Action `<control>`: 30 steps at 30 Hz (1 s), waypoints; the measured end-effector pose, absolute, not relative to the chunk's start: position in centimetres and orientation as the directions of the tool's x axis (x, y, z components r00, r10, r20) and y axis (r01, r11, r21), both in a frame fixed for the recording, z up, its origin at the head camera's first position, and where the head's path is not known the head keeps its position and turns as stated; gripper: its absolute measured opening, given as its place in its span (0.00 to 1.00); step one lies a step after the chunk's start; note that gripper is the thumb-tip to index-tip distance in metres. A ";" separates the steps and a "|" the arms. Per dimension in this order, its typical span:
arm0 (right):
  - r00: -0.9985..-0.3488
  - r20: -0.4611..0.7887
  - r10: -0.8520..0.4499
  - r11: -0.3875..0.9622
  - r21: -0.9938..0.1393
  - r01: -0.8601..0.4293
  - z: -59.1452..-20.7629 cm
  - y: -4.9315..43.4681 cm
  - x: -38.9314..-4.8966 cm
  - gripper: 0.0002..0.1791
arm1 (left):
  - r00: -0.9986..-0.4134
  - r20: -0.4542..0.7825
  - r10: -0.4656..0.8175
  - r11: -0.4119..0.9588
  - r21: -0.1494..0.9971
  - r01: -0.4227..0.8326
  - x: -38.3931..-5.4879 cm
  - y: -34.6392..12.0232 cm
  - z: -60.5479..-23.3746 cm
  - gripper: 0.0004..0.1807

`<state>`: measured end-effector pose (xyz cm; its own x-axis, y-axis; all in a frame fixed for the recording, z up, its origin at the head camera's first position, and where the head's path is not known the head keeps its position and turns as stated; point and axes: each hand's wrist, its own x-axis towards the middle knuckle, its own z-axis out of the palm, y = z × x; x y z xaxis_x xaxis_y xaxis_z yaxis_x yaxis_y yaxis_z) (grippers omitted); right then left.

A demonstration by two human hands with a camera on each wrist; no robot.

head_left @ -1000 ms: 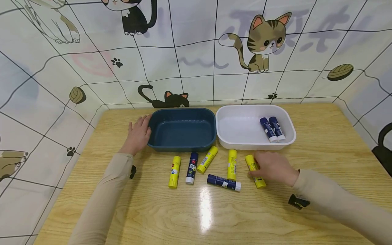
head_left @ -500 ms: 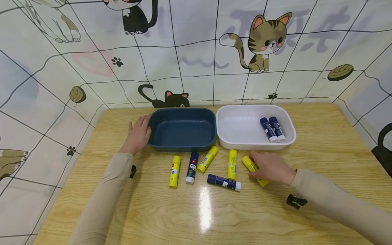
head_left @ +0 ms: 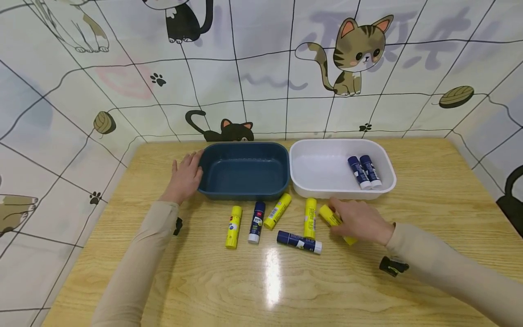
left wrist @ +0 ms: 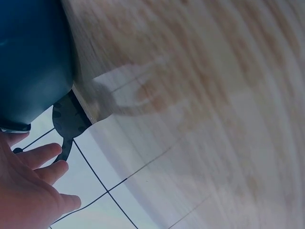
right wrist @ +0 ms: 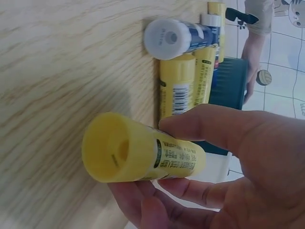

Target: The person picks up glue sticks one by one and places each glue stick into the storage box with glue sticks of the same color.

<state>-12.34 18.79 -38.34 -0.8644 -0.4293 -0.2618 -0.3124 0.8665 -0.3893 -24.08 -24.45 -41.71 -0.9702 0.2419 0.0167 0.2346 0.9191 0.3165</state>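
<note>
My right hand (head_left: pixel 359 221) holds a yellow glue stick (head_left: pixel 328 215) close over the table, in front of the white tray (head_left: pixel 318 170). In the right wrist view, thumb and fingers pinch this glue stick (right wrist: pixel 143 152) from both sides, its hollow end toward the camera. My left hand (head_left: pixel 185 179) rests against the left end of the dark blue tray (head_left: pixel 245 196), fingers extended along its rim. In the left wrist view the fingers (left wrist: pixel 50 171) look spread beside the tray wall (left wrist: pixel 33 57). Inside the white tray, two navy glue sticks (head_left: pixel 359 173) lie side by side at the right.
Lying in front of the trays are a yellow glue stick (head_left: pixel 233 227), a navy one (head_left: pixel 256 222), a slanted yellow one (head_left: pixel 277 211) and another yellow one (head_left: pixel 310 219), whose lower end meets a crosswise navy one (head_left: pixel 299 242). A cat-print cloth (head_left: pixel 269 81) hangs behind the table.
The yellow glue stick in my right hand has tilted, its far end swinging left, and the hand has shifted slightly left with it. My left hand stays at the blue tray.
</note>
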 end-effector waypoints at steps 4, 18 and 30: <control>-0.864 -0.263 -0.429 0.862 -0.405 -0.304 -37.9 18.4 -12.4 0.21 | -0.970 0.018 0.244 0.923 0.303 0.238 -24.0 -24.4 -41.6 0.29; -0.861 -0.259 -0.437 0.854 -0.421 -0.307 -36.7 16.8 -12.2 0.20 | -0.977 -0.007 0.213 0.948 0.245 0.205 -24.1 -24.2 -41.1 0.29; -0.851 -0.241 -0.466 0.825 -0.467 -0.320 -35.9 15.6 -12.6 0.16 | -0.979 -0.092 0.182 0.958 0.240 0.155 -23.9 -23.9 -40.5 0.30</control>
